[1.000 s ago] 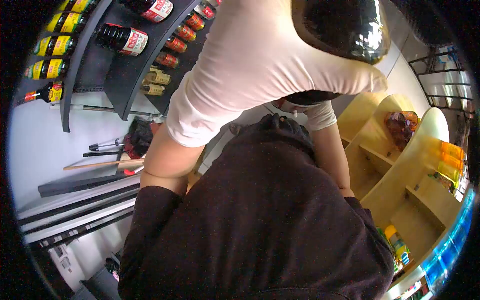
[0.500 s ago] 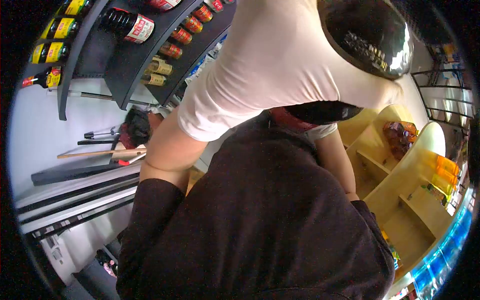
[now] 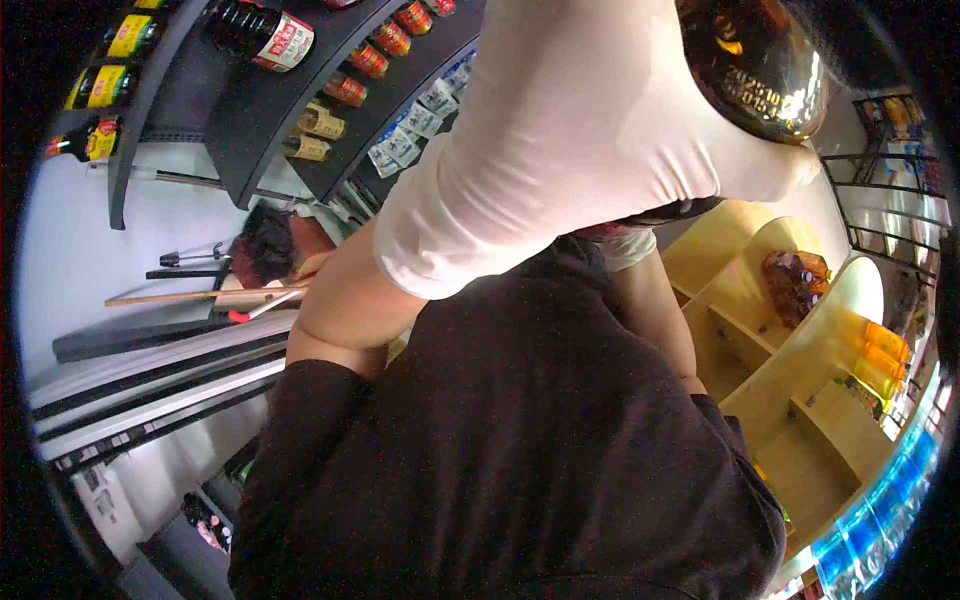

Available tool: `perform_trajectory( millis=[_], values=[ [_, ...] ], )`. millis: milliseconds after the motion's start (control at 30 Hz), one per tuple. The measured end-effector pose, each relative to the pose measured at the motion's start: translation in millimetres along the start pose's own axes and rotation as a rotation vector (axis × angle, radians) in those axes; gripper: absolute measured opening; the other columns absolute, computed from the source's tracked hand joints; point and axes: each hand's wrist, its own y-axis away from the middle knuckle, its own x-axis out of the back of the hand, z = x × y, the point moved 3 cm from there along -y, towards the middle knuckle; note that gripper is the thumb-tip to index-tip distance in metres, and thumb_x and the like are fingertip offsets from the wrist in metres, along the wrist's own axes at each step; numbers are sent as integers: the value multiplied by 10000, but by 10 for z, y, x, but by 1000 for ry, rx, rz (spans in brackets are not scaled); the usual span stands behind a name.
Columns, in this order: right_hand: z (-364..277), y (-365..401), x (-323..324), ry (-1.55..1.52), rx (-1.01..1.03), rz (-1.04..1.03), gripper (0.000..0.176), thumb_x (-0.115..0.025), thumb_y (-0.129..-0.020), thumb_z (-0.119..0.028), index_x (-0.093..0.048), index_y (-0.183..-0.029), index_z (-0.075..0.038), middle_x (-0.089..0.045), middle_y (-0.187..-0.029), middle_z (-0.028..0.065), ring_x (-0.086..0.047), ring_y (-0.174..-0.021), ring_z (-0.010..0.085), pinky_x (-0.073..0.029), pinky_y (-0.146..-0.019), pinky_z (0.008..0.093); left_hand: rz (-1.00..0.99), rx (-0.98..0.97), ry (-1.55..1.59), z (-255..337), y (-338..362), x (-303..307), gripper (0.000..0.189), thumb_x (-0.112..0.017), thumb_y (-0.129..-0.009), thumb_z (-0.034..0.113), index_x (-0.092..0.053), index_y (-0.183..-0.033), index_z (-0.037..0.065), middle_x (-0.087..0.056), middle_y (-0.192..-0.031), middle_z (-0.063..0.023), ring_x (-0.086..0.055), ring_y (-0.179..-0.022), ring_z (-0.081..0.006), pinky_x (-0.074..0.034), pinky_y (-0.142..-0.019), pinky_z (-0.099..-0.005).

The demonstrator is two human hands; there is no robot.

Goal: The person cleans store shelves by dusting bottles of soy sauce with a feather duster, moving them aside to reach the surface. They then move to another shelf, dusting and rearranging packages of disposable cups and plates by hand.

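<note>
My left hand (image 3: 740, 165), in a white glove, reaches across the top of the head view very close to the camera. It is closed around a dark glass bottle (image 3: 755, 75), whose rounded base with a printed date code faces me. Beneath my left forearm, my right hand (image 3: 630, 250), also gloved in white, shows only in part. A second dark bottle with some red on it (image 3: 660, 218) is against that hand. Most of this bottle and the right fingers are hidden behind my left arm.
Dark shelves (image 3: 235, 100) at upper left carry sauce bottles (image 3: 280, 42), red-labelled jars (image 3: 370, 60) and white packets (image 3: 420, 120). Pale wooden shelving (image 3: 810, 440) on the right holds oil bottles (image 3: 882, 360). Long handles (image 3: 190, 298) lean at left. A black wire rack (image 3: 890, 190) stands upper right.
My left hand and its bottle have shifted slightly right and up, and the bottle's base now shows its printed code. The second bottle is more covered by my left arm.
</note>
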Motion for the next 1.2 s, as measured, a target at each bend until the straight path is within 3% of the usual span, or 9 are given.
perform_trajectory(
  millis=[600,933,1067,1133,1167,1200],
  values=[
    [105,-51,-130,-9,9,-52,577,-305,-970,-484,-339,-1419,-123,-424,-1407,109,-411,-1281,301,-320,-1085,464,16,4,-33,42,174,149,620,-826,-647,177,-518,-1156,3,-622,-1060,-82,-607,-974,-156,-477,-878,-302],
    [77,-63,-309,-35,45,-128,579,-296,-970,-481,-332,-1423,-123,-420,-1413,116,-407,-1288,315,-306,-1094,479,41,34,-42,81,-158,425,614,-832,-647,169,-520,-1150,6,-624,-1056,-81,-610,-970,-154,-482,-872,-301],
    [-8,-99,-424,-42,119,-173,580,-292,-970,-480,-330,-1425,-123,-418,-1415,119,-406,-1291,320,-301,-1098,485,141,89,-1,1,-286,632,612,-834,-647,166,-521,-1147,7,-625,-1054,-81,-612,-968,-153,-483,-870,-300],
    [-71,-107,-197,-7,194,-88,570,-278,-973,-454,-329,-1425,-110,-417,-1413,139,-405,-1291,337,-296,-1097,507,231,141,40,-175,-225,752,611,-836,-647,165,-521,-1146,7,-625,-1053,-80,-612,-967,-152,-484,-869,-300],
    [-93,-127,-60,14,229,-11,561,-264,-977,-429,-329,-1425,-98,-416,-1410,159,-405,-1291,354,-293,-1096,528,277,144,57,-289,-153,826,528,-807,-714,175,-535,-1137,11,-638,-1061,-82,-617,-972,-144,-485,-880,-293],
    [-55,-43,-286,55,269,38,525,-252,-981,-381,-373,-1384,-66,-442,-1380,190,-414,-1280,377,-302,-1087,548,282,161,71,-456,-85,935,531,-801,-727,189,-531,-1149,13,-628,-1073,-75,-612,-973,-147,-484,-885,-296]
  ],
)
